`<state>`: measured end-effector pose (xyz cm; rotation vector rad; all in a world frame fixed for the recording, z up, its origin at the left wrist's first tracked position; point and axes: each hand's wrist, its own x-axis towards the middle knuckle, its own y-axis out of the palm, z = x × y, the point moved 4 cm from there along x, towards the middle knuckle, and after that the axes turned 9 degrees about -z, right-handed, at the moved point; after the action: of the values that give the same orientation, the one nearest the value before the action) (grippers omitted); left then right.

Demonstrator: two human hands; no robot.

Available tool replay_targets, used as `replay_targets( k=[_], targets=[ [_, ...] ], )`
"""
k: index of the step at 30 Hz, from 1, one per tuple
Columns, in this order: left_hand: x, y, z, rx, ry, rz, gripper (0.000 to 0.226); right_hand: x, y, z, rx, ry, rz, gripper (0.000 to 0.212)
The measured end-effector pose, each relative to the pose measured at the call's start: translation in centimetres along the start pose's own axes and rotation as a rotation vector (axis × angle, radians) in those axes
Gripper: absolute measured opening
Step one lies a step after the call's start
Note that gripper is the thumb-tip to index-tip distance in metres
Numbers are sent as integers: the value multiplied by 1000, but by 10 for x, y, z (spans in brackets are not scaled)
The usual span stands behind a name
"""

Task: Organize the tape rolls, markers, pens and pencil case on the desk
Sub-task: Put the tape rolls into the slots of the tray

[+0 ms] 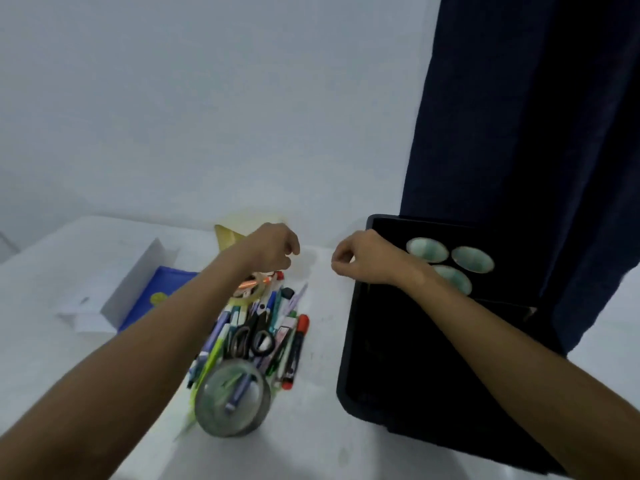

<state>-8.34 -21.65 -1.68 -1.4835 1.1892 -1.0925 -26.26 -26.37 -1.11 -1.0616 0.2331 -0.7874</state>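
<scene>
While both hands hover past the far end of the stationery pile, neither holds anything. In the head view, the left hand (273, 249) sits at 12 o'clock from the pile with fingers loosely curled around nothing, just above a small tape roll (250, 292) and an orange highlighter (257, 281). The right hand (367, 258) hangs at 2 o'clock from the pile, fingers loosely bent, likewise empty, over the near edge of a black tray (349, 368).

Task items lie heaped at desk centre: pens and markers bundled lengthwise, black-handled scissors (254, 336) on top, a red marker (296, 348) along the 3 o'clock side, and a large clear tape roll (232, 398) at 6 o'clock. No pencil case can be identified with certainty.

Recommended procedure: lift the tape rolls and scissors clear first, since they pin the pens beneath; then gather pens by type with a whole-hand grasp near mid-barrel to prevent rolling.

The white desk (69, 358) abuts a pale wall. At 9 o'clock sits a white box (138, 271) with a blue booklet (162, 292); three pale green bowls (471, 259) rest in the tray, and a dark curtain (536, 116) hangs at 1 o'clock.
</scene>
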Motion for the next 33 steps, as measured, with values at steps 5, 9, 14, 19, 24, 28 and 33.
replay_targets(
  k=[5,9,14,19,24,28,33],
  targets=[
    [-56,10,69,86,-171,59,39,1,66,61,46,-248,251,20],
    [-84,28,107,92,-224,34,44,-5,106,82,2,-258,476,36],
    [-96,48,114,92,-165,49,49,-12,131,98,-38,-279,662,42],
    [-97,51,113,139,-138,-34,50,-18,148,101,-35,-289,719,34],
    [-96,54,107,204,-130,10,41,-15,149,101,-29,-326,649,26],
    [-91,47,103,233,-128,8,36,-10,132,92,-35,-310,548,26],
    [-76,18,89,158,-56,-104,29,5,76,77,33,-144,370,22]
  ],
)
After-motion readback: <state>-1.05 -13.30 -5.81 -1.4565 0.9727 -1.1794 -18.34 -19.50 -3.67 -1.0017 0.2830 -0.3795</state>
